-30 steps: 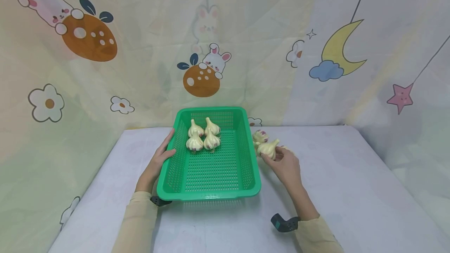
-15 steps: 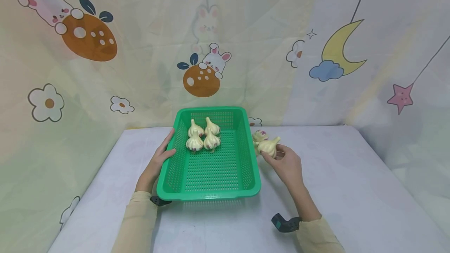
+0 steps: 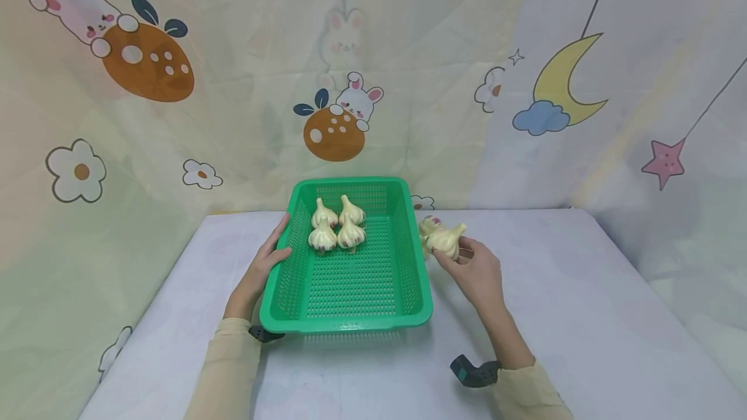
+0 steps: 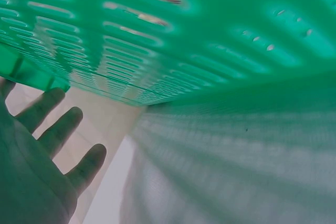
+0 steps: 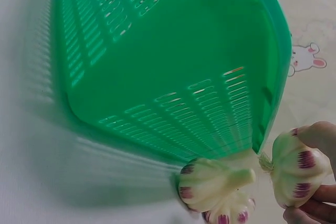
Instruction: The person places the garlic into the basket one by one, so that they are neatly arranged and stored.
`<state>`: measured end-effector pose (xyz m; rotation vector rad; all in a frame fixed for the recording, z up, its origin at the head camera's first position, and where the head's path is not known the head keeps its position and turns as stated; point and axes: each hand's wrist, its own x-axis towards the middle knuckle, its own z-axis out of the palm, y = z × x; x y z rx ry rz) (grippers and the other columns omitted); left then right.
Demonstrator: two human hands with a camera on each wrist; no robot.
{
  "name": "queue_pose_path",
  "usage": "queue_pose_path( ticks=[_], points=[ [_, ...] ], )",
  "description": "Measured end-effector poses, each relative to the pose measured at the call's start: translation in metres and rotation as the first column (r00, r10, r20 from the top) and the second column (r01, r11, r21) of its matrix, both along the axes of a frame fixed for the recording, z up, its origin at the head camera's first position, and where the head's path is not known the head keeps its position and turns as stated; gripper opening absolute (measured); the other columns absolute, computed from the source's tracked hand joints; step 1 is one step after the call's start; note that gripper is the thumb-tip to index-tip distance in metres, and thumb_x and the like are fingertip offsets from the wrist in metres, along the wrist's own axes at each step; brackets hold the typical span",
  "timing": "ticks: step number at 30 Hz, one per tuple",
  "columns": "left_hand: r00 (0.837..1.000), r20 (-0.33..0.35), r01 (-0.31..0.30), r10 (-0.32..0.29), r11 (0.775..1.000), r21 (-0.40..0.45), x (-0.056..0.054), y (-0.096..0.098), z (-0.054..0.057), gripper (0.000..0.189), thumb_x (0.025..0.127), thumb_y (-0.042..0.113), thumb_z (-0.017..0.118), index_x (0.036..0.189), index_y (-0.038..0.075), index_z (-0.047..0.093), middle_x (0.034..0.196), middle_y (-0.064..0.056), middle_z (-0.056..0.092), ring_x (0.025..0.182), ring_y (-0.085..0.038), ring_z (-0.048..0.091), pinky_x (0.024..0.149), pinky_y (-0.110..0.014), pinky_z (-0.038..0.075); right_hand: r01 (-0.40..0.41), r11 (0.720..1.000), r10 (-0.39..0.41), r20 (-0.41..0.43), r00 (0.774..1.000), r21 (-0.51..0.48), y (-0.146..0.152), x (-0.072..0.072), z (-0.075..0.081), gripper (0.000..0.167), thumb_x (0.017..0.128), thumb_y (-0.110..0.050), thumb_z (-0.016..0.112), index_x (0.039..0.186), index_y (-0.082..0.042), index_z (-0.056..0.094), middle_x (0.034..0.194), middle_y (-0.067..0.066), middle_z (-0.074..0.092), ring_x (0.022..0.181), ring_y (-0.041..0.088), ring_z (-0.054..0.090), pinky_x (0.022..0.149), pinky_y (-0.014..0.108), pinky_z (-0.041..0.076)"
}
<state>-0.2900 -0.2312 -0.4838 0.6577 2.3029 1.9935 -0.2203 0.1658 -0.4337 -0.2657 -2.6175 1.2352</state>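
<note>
A green perforated plastic basket (image 3: 350, 325) stands on the table. Inside, toward its far left corner, several garlic bulbs (image 3: 323, 237) sit upright with stems up. My left hand (image 3: 257, 280) holds the basket's left side, thumb over the rim; in the left wrist view the other fingers (image 4: 62, 129) stretch out straight along the outside. Beyond the basket's right wall, my right hand (image 3: 478, 275) pinches a garlic bulb (image 5: 298, 172) with purple streaks between thumb and fingers. More garlic bulbs (image 5: 214, 184) lie close by against that wall, partly hidden in the head view by the basket and the held bulb.
The table (image 3: 583, 316) has a white cover and extends on both sides of the basket. A cartoon-printed curtain (image 3: 432, 83) rises behind its far edge. A black wrist device (image 3: 474, 371) is strapped below my right hand.
My right hand has risen slightly with the garlic bulb, which now tilts its stem a little further right. The left hand and basket have stayed in place.
</note>
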Motion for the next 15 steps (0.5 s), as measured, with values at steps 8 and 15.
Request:
queue_pose_path(
  ticks=[8, 15],
  points=[
    [1.0, 0.006, 0.006, -0.006, 1.0, 0.002, 0.0002, -0.0006, -0.0003, 0.066, 0.097, 0.015, 0.04, 0.155, 0.022, 0.009, 0.162, 0.002, 0.003, 0.148, -0.025, 0.0, 0.116, -0.058, 0.005, -0.003, 1.0, 0.003, -0.004, 1.0, 0.002, -0.0006, 0.0011, 0.0023, 0.076, 0.08, -0.052, 0.07, 0.131, 0.002, 0.053, 0.124, 0.022, 0.06, 0.105, 0.033, 0.065, 0.084, 0.043, 0.054],
    [1.0, 0.008, 0.0, 0.0, 1.0, -0.001, -0.0004, -0.0003, -0.0018, 0.066, 0.097, 0.016, 0.04, 0.155, 0.021, 0.009, 0.161, 0.004, 0.004, 0.148, -0.025, 0.001, 0.116, -0.058, 0.005, -0.014, 1.0, 0.014, -0.011, 1.0, -0.004, -0.0038, 0.0041, 0.0073, 0.076, 0.08, -0.051, 0.07, 0.132, 0.002, 0.051, 0.128, 0.022, 0.058, 0.112, 0.033, 0.061, 0.086, 0.042, 0.054]
  ],
)
